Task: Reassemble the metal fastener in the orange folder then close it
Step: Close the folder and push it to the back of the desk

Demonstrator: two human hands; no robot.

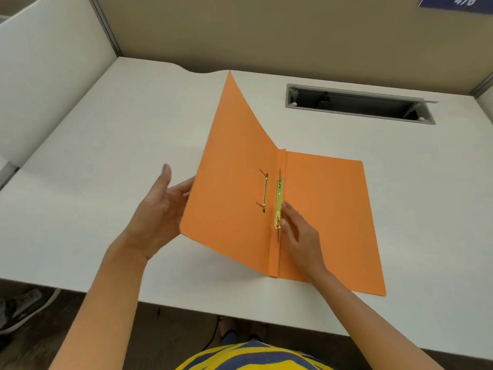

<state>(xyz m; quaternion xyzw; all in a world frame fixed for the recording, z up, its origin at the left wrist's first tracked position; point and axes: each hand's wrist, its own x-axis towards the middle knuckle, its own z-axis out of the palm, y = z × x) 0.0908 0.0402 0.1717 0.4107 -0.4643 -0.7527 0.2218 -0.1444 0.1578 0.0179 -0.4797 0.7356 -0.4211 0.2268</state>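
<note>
Left hand (162, 209) grips the matte orange folder's (328, 209) raised cover; right hand's (298, 233) open fingers press its slim brass fastener (278, 202).

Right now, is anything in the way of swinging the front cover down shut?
Yes. The right hand rests on the back cover beside the metal fastener, under the raised front cover held by the left hand. Nothing else visible blocks it.

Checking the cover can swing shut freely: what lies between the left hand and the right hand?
In the head view, only the folder's raised front cover lies between the left hand and right hand; the metal fastener sits beside the right fingertips.
</note>
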